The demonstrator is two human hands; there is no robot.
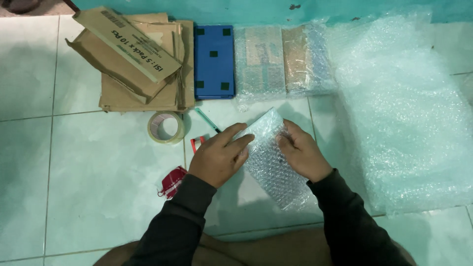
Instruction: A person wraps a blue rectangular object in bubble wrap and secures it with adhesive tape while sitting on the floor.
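Observation:
A small bundle wrapped in clear bubble wrap (268,165) lies on the pale tiled floor in front of me. My left hand (220,154) presses on its left edge with fingers closed over the wrap. My right hand (301,151) holds the right side, fingertips folded onto the plastic. What is inside the wrap is hidden. Both arms wear dark long sleeves.
A roll of clear tape (166,127), a green pen (207,119) and a red-handled tool (197,143) lie left of my hands, with a red checked cloth (172,181) below. Flattened cardboard boxes (140,64), a blue box (214,61), two wrapped parcels (281,61) and a large bubble wrap sheet (409,113) lie beyond.

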